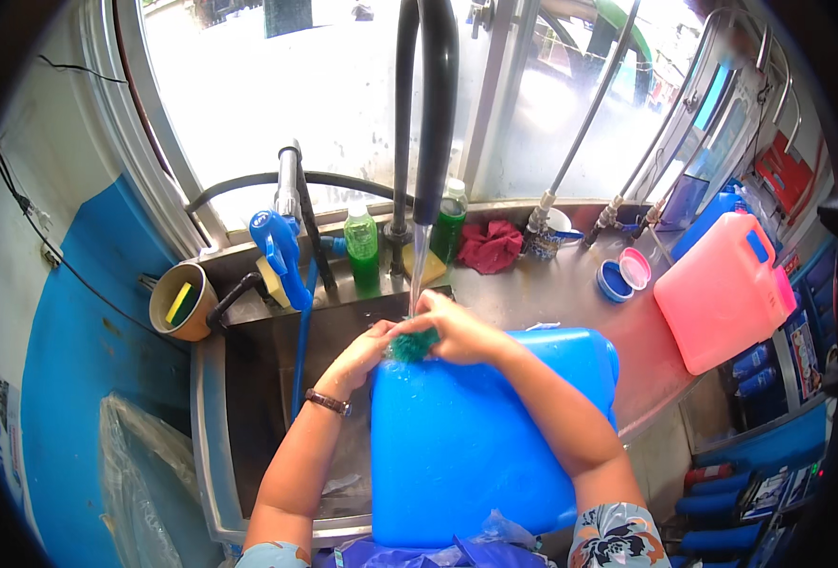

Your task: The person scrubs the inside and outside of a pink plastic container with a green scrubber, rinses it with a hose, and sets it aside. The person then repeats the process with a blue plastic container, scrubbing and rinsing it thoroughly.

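Observation:
Under a thin stream of water [419,270] from the dark faucet [434,123], my left hand [362,356] and my right hand [461,331] meet around a green scouring pad [411,346]. Fingers of both hands are closed on the pad, and some fingertips are hidden. Just below them a large blue plastic jug [466,445] lies across the right side of the steel sink [212,445], close against my body. My right forearm passes over the jug. A dark bracelet [329,402] is on my left wrist.
Behind the sink stand green liquid bottles [363,256], a blue-handled spray nozzle [282,256] and a dark red cloth [491,246]. A tan pot [182,301] holds a sponge at left. On the right counter are a mug [549,235], small round tubs [616,281] and a pink jug [722,293].

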`<state>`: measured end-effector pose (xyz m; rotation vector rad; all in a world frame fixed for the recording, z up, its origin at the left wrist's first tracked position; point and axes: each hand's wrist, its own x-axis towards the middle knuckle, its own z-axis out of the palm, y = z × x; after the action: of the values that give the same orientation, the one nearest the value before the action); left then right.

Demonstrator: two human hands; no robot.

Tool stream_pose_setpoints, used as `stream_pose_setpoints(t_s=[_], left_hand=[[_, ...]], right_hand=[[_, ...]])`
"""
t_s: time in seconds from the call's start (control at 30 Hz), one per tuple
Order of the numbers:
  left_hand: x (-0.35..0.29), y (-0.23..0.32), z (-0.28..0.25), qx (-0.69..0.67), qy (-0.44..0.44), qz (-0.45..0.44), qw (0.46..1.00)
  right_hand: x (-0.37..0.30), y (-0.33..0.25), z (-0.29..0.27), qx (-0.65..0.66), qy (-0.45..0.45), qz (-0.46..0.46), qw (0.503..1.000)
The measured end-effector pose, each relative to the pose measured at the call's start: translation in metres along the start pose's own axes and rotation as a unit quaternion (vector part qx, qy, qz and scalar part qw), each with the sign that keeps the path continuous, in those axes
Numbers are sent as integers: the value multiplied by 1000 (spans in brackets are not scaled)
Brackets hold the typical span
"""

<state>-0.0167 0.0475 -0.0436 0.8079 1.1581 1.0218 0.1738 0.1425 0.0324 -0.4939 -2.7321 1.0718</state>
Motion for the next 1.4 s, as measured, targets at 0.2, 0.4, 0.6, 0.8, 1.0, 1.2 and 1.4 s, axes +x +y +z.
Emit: stream_pose_setpoints(t_s=[0.2, 0.4, 0.6, 0.8, 1.0, 1.2, 1.4], left_hand=[[10, 1, -5, -35, -18, 8, 999], [3, 9, -2, -79, -42, -17, 996], [3, 15, 4, -3, -12, -11, 1000], [4, 11, 0, -9, 18, -24, 1000], [5, 6, -7, -22, -37, -4, 999], [9, 4, -12, 3, -51, -10, 999], [9, 0, -5, -46, -43, -10, 998]], right_hand=[[1, 0, -3, 35, 14, -45, 998], [2, 0, -6, -20, 109, -6, 994], [2, -3, -5, -139, 121, 61, 981], [2, 0, -5, -210, 165, 115, 957], [3, 4, -6, -31, 80, 40, 995], [3, 5, -6, 10, 22, 13, 1000], [2, 6, -7, 32, 0, 10, 999]])
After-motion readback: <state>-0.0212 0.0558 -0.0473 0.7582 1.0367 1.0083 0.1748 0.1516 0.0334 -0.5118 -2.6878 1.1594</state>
